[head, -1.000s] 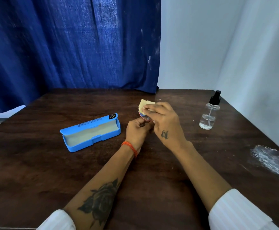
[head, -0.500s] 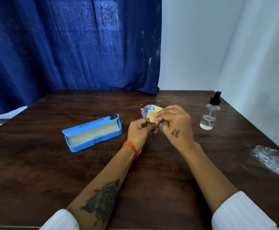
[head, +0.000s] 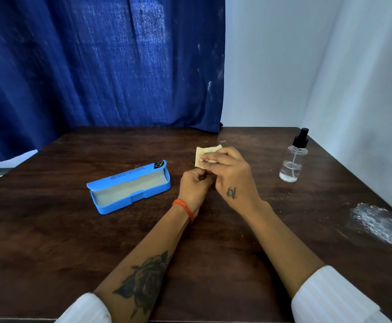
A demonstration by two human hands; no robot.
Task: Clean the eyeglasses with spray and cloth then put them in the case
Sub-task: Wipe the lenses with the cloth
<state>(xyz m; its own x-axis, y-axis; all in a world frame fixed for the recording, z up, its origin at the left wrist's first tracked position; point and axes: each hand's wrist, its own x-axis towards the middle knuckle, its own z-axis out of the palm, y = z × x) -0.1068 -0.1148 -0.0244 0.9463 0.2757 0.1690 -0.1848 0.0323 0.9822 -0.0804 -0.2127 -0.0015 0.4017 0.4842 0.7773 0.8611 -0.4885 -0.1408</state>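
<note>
My left hand [head: 194, 186] is closed around the eyeglasses, which are almost wholly hidden; only a thin reddish rim edge [head: 208, 170] peeks out between my hands. My right hand [head: 231, 174] pinches a small pale yellow cloth [head: 202, 155] and presses it over the lens, just above my left hand. The blue glasses case [head: 129, 186] lies open on the table to the left of my hands, with nothing inside it. A clear spray bottle [head: 294, 159] with a black pump top stands upright at the right.
The dark wooden table [head: 50, 229] has a white powdery smear [head: 381, 222] near its right edge. A blue curtain [head: 97, 66] hangs behind the table. A white wall [head: 353, 89] runs along the right side, close to the bottle.
The lens that showed half a second ago is now covered by the cloth; my right hand has shifted the cloth up over it. Case and bottle stay in place.
</note>
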